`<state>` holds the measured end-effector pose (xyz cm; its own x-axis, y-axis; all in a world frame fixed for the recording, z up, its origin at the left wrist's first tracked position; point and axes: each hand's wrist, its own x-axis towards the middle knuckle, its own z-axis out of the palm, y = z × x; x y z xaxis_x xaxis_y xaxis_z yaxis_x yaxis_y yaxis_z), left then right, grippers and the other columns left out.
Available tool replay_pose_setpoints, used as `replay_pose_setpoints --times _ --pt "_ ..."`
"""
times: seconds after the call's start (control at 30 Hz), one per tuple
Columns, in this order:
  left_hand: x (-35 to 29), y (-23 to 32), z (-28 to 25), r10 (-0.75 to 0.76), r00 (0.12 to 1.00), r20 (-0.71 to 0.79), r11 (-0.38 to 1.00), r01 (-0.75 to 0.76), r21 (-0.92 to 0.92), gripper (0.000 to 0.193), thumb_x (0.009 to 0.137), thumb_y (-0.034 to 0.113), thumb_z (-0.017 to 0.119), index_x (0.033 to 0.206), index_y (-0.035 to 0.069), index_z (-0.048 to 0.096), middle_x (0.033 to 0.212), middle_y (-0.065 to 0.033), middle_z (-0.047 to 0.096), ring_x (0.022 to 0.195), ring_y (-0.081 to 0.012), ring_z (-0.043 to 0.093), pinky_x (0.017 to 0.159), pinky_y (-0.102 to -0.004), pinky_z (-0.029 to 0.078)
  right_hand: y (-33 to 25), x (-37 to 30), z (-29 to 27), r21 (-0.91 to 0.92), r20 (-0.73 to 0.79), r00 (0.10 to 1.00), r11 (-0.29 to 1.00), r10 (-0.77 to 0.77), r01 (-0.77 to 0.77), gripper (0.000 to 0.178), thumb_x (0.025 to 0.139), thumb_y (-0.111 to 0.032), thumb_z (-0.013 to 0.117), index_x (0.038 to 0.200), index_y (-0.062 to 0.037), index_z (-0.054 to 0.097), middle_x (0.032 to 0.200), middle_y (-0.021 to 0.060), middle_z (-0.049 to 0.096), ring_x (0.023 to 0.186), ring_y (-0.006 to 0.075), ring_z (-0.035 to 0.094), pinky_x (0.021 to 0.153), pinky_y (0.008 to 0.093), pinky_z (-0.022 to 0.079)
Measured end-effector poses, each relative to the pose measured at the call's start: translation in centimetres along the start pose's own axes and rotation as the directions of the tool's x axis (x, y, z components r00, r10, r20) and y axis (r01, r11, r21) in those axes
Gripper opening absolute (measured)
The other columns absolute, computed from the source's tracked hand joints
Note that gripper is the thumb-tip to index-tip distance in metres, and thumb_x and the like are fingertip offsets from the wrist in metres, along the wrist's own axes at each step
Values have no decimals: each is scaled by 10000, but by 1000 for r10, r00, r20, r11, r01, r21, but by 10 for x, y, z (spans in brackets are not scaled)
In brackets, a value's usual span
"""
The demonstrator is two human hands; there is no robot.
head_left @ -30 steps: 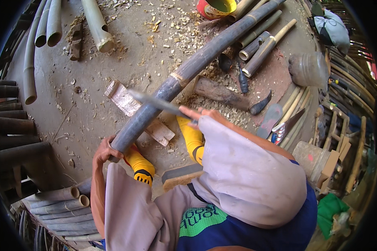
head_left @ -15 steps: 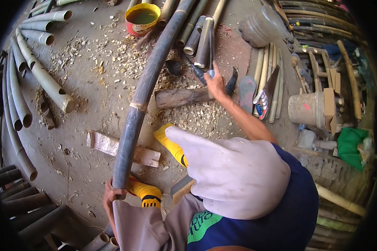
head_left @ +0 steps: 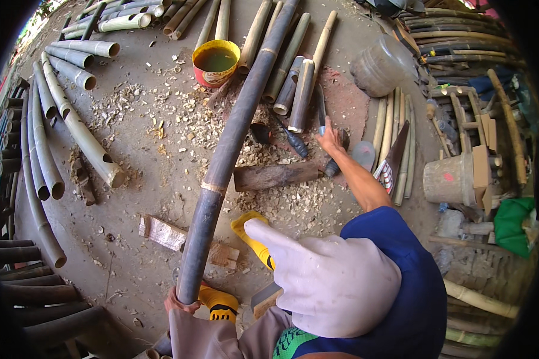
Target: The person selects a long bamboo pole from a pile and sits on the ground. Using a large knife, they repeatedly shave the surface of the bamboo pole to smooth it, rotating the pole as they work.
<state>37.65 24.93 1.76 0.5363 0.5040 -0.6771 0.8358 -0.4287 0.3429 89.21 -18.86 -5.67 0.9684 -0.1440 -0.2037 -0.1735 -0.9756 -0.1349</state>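
A long dark bamboo pole (head_left: pixel 212 185) slopes across from the far middle to my lap. My left hand (head_left: pixel 182 303) is wrapped round its near end, beside my yellow-socked foot (head_left: pixel 218 302). Stretched out to the right, my right hand (head_left: pixel 332 140) closes on a knife (head_left: pixel 321 107), its dark blade pointing away and the handle mostly hidden. Beside that hand, a black-handled tool (head_left: pixel 296 145) lies on the ground. Close to the same hand are the cut ends of several shorter bamboo pieces (head_left: pixel 302 99). A brown log (head_left: pixel 275 175) rests nearer me, and a dark curved object is partly hidden under my wrist.
Bamboo chips (head_left: pixel 185 128) litter the ground. A red-and-yellow tub (head_left: pixel 216 60) of greenish liquid stands far off. Bamboo poles (head_left: pixel 81 143) lie at the left. A saw (head_left: pixel 395 158), a clear plastic container (head_left: pixel 382 66) and a grey bucket (head_left: pixel 450 179) are at the right. A flat board (head_left: pixel 161 232) lies under the pole.
The whole view has shifted, so the scene sits lower and further right. My right hand has moved the knife slightly away and rightward from the short bamboo ends. My left hand keeps its grip.
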Motion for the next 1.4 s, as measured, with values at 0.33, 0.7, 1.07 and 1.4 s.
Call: replay_pose_setpoints --times 0.33,0.7,1.07,1.4 --pt "-31 -24 2 460 577 -675 883 -215 418 525 700 233 668 1180 43 574 1045 -144 628 992 -340 607 861 -425 473 -107 -45 -17 760 74 967 641 -245 104 675 841 -214 723 1398 16 418 1035 207 668 684 185 666 544 326 544" --pt "-40 -58 5 400 445 -801 916 -157 370 507 777 264 660 1215 39 541 1155 -143 578 1038 -302 591 879 -416 481 -252 -55 16 823 561 757 124 -335 -554 590 699 -436 772 1118 -64 585 982 107 633 813 270 643 723 432 549" --pt "-35 -140 22 -245 803 -544 184 -512 -839 636 786 220 683 1343 51 428 1346 -147 463 1165 -292 523 972 -448 439 -320 -198 -17 712 475 445 34 -759 -701 472 775 -343 758 1131 -86 585 971 50 642 927 197 630 844 394 546" --pt "-12 64 -20 119 853 -508 -405 -425 -809 924 656 263 797 1443 78 351 1456 -99 414 1371 -284 367 1173 -473 228 -279 -294 -25 588 624 -18 485 -781 -647 613 823 -417 716 1300 -113 480 1215 96 588 1101 257 577 921 450 474"
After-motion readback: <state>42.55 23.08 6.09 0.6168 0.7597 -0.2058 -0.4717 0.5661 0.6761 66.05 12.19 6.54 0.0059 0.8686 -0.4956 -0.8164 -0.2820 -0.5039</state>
